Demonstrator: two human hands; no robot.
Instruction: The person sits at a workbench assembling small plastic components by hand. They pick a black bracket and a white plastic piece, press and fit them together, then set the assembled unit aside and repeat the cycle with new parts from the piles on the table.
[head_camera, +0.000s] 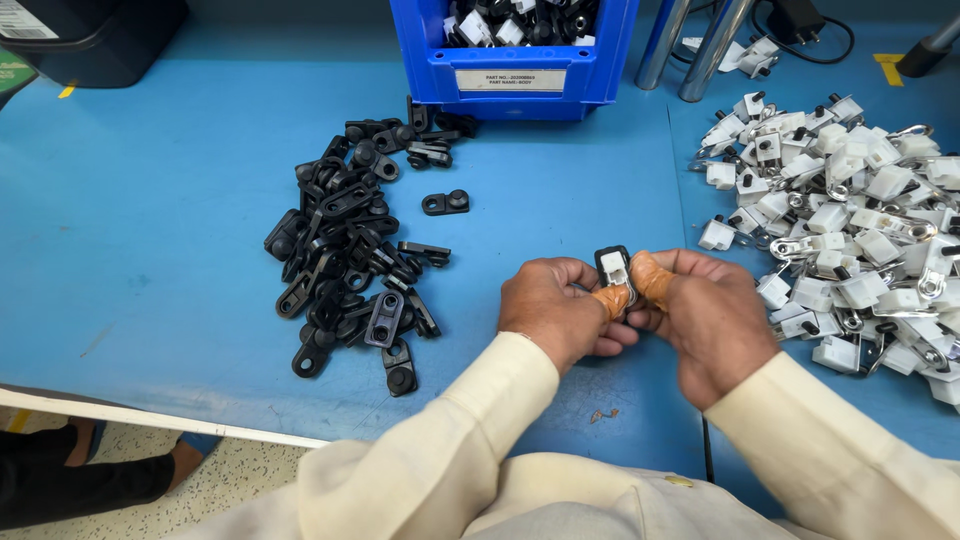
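— Near the front edge of the blue table (150, 250), what are the hands doing?

— Both are raised a little above the tabletop and meet in the middle. The left hand (556, 312) curls in from the left with its knuckles up; the right hand (706, 318) comes in from the right, its back toward the camera. Both forearms, in cream sleeves (470, 440), angle inward from the lower edge.

— Are the hands open?

— No, both are closed narrowly on one small part (613, 266), a black frame with a white block in it. It stands between the thumbs, which wear orange fingertip covers (650, 278). A bit of metal shows just beneath it, but I cannot tell its shape.

— What lies around them?

— Left of the hands, toward the middle of the table, a loose heap of black plastic pieces (345, 250). Along the right edge, a larger pile of white parts with metal clips (850, 230). At the far edge, a blue bin (510, 60) holds mixed black and white pieces, with two metal posts (690, 45) just beside it on the right. A dark container (100, 35) sits at the far left corner.
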